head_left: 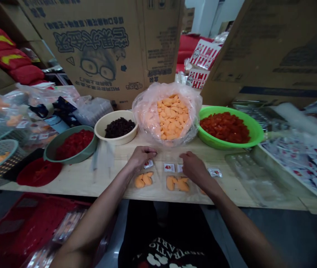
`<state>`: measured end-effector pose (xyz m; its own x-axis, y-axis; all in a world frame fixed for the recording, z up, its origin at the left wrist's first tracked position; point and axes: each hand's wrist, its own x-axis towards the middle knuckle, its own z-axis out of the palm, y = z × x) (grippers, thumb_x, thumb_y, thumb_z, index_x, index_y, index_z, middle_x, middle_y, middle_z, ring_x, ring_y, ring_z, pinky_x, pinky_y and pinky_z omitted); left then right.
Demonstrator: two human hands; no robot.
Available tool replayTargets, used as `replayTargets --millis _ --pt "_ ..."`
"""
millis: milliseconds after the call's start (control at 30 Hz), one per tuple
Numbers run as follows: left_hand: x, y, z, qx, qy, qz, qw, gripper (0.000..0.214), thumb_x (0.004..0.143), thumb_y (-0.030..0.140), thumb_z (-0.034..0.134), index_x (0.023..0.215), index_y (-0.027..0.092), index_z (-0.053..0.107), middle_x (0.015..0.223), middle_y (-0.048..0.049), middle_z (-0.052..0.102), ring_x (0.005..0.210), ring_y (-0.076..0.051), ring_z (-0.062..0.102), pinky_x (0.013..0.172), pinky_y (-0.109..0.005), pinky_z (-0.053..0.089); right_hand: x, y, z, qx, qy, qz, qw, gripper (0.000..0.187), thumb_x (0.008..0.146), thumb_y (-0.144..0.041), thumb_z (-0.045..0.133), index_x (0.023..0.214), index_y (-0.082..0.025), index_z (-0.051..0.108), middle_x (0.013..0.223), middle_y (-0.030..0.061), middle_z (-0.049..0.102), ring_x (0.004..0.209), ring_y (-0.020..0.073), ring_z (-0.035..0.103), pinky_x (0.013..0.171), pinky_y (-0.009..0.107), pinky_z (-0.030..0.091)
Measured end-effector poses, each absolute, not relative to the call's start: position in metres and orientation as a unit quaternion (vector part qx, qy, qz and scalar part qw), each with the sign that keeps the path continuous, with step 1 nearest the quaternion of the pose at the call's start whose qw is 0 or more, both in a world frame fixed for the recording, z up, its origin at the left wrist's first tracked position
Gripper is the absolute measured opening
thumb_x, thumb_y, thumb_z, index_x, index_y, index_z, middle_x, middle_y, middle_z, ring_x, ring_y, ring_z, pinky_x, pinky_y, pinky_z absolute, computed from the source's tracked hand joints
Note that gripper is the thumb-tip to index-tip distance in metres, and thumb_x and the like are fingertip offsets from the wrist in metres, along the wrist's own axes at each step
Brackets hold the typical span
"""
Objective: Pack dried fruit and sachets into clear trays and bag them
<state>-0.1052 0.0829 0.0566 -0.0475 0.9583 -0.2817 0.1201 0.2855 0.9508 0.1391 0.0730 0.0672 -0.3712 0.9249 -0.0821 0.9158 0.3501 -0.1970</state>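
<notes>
My left hand (142,157) is closed, thumb and fingertips together, just above a small white printed sachet (148,164); whether anything is in the pinch I cannot make out. My right hand (194,167) is also closed, its fingertips by another sachet (180,168), and what they hold is hidden. Between the hands lies a third sachet (169,168). Nearer me sits a clear plastic tray (162,182) with orange slices (144,180) and more orange slices (178,183) in its compartments. My right wrist partly covers the tray's right side, where another sachet (214,172) shows.
Behind my hands stand a clear bag (147,111) of orange slices, a green basin (259,130) of red-orange pieces, a cream bowl (99,128) of dark pieces and a grey-green bowl (71,160) of red pieces. Sachets fill a white bin (295,178); empty clear trays (259,178) lie beside it.
</notes>
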Motion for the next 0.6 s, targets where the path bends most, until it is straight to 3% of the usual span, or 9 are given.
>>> replayTargets --millis 67,200,367,500,600 --pt "-0.078 0.085 0.055 0.547 0.608 0.333 0.469 0.015 0.075 0.021 0.073 0.088 0.013 0.077 0.068 -0.0006 0.069 0.058 -0.012 0.057 0.058 -0.022 0.042 0.164 0.053 0.062 -0.572 -0.815 0.091 -0.007 0.035 0.088 -0.006 0.048 0.116 -0.012 0.067 0.113 0.0164 0.061 0.103 0.0242 0.058 0.087 0.032 0.043" --pt "-0.027 0.095 0.047 0.681 0.604 0.241 0.336 0.013 0.078 0.014 0.067 0.084 0.016 0.078 0.076 -0.0022 0.073 0.074 -0.017 0.065 0.073 -0.025 0.047 0.176 0.027 0.050 -0.554 -0.829 0.078 -0.009 0.039 0.089 -0.014 0.052 0.127 -0.015 0.063 0.126 0.0181 0.056 0.107 0.0287 0.054 0.087 0.037 0.042" --pt "-0.010 0.101 0.039 0.711 0.603 0.209 0.296 0.013 0.073 0.010 0.068 0.073 0.019 0.077 0.079 -0.0045 0.073 0.081 -0.021 0.065 0.077 -0.027 0.047 0.173 0.023 0.047 -0.545 -0.834 0.086 0.012 0.037 0.090 -0.015 0.052 0.125 -0.015 0.063 0.124 0.0176 0.056 0.109 0.0289 0.051 0.089 0.038 0.040" --pt "-0.015 0.107 0.043 0.716 0.607 0.210 0.274 0.016 0.080 0.016 0.062 0.079 0.016 0.078 0.083 -0.0053 0.073 0.083 -0.020 0.064 0.078 -0.027 0.046 0.177 0.026 0.047 -0.537 -0.838 0.092 0.026 0.038 0.089 -0.013 0.052 0.126 -0.015 0.063 0.121 0.0169 0.057 0.107 0.0280 0.051 0.089 0.037 0.040" --pt "-0.012 0.115 0.048 0.721 0.599 0.207 0.281 0.023 0.080 0.010 0.055 0.085 0.014 0.077 0.082 -0.0033 0.073 0.082 -0.019 0.063 0.077 -0.026 0.047 0.179 0.026 0.047 -0.537 -0.837 0.102 0.030 0.040 0.089 -0.014 0.053 0.128 -0.015 0.062 0.120 0.0164 0.057 0.106 0.0278 0.051 0.089 0.037 0.039"
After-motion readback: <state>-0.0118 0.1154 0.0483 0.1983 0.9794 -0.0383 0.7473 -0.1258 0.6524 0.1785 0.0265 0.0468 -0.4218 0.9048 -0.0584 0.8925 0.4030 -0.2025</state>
